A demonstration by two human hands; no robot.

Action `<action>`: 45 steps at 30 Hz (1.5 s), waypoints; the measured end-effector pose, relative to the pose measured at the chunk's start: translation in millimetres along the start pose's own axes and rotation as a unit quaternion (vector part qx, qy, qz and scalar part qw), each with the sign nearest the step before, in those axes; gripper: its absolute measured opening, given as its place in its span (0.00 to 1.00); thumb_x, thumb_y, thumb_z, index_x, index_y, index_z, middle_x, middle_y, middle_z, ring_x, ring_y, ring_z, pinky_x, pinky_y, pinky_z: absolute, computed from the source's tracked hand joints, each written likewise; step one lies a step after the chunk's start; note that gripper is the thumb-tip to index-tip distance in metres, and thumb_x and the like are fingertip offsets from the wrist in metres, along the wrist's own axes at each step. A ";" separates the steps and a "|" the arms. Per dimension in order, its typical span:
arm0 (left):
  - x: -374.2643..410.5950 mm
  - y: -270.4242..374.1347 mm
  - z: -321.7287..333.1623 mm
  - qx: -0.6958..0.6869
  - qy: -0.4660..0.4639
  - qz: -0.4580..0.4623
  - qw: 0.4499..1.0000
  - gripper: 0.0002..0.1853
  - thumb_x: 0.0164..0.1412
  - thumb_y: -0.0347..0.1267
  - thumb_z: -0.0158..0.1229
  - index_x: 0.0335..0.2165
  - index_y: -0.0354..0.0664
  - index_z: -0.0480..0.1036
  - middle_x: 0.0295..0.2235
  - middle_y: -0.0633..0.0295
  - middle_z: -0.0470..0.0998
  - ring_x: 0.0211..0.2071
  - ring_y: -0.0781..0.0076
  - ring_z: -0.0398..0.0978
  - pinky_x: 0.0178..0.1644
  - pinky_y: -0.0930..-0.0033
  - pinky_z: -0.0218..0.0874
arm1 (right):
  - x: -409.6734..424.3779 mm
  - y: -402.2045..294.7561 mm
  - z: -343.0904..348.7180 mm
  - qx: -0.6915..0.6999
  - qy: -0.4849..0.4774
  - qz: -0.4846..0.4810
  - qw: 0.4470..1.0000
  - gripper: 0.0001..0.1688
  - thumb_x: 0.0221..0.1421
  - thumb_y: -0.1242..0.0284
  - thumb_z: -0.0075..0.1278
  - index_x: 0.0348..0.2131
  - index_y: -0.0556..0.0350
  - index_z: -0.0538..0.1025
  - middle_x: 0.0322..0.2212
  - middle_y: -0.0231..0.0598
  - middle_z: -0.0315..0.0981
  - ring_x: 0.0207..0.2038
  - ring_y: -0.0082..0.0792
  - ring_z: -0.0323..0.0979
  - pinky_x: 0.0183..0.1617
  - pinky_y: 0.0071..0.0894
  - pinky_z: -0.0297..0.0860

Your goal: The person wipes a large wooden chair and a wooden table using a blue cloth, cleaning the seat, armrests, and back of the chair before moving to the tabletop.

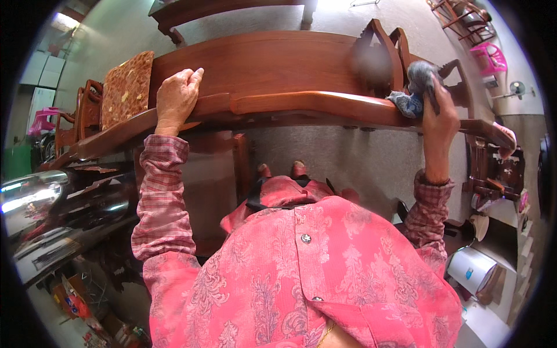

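Before me runs the curved top rail [313, 99] of a polished wooden bench's backrest. My left hand [177, 95] is over its left part, fingers curled in with the thumb alongside; nothing shows in it, and the undersides of the fingers are hidden. My right hand [439, 106] grips a crumpled grey and blue cloth [411, 103] at the right part of the rail. Part of the cloth lies against the rail, and a grey bunch of it rises above the fingers. Beyond the rail is the bench's broad wooden seat [265, 61].
A brown patterned cushion [127, 89] stands at the seat's left end. Past the bench is a low wooden table [230, 6]. Shiny motorcycle-like parts [39, 191] lie close on my left. Pink plastic chairs [489, 56] and a standing fan [517, 89] are farther off.
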State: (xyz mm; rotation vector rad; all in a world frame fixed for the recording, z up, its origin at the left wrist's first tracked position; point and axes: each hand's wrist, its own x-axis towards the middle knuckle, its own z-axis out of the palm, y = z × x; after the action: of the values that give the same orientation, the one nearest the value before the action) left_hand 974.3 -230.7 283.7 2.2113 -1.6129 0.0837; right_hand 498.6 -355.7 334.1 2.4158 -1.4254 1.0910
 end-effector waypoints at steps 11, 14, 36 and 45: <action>-1.6 4.5 -4.3 0.013 -0.002 -0.028 1.000 0.27 0.64 0.52 0.49 0.23 0.39 0.73 0.24 0.46 0.76 0.29 0.42 0.74 0.31 0.50 0.64 | -65.3 -61.8 -1.9 0.119 0.004 -0.081 0.990 0.30 0.43 0.87 0.54 0.49 0.52 0.77 0.38 0.45 0.76 0.40 0.42 0.76 0.46 0.35 0.72; -6.9 10.1 -0.5 0.013 0.074 0.041 0.996 0.25 0.63 0.51 0.52 0.27 0.38 0.76 0.29 0.50 0.78 0.33 0.47 0.75 0.36 0.54 0.66 | -77.1 -68.3 -2.8 0.152 -0.032 -0.112 0.981 0.30 0.41 0.87 0.56 0.47 0.55 0.78 0.38 0.46 0.75 0.40 0.42 0.75 0.46 0.36 0.71; -42.4 128.2 74.3 0.004 -0.019 0.169 0.985 0.16 0.66 0.39 0.48 0.34 0.38 0.76 0.34 0.57 0.78 0.39 0.55 0.73 0.44 0.57 0.60 | -26.4 -41.3 6.4 0.234 -0.031 -0.095 0.967 0.23 0.47 0.78 0.55 0.46 0.52 0.76 0.36 0.45 0.77 0.37 0.45 0.78 0.40 0.38 0.75; -33.1 125.0 87.0 -0.129 0.019 0.035 0.991 0.19 0.64 0.43 0.53 0.31 0.37 0.77 0.30 0.49 0.79 0.32 0.49 0.75 0.39 0.54 0.63 | -33.7 74.2 -29.4 0.110 0.032 0.043 0.992 0.15 0.52 0.75 0.55 0.41 0.51 0.79 0.36 0.42 0.78 0.36 0.43 0.78 0.40 0.35 0.74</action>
State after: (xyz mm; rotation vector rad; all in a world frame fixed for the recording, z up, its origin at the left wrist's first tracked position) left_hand 831.7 -263.2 229.9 1.9480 -1.5828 -0.0596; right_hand 413.9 -359.1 316.4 2.4568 -1.4732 1.4016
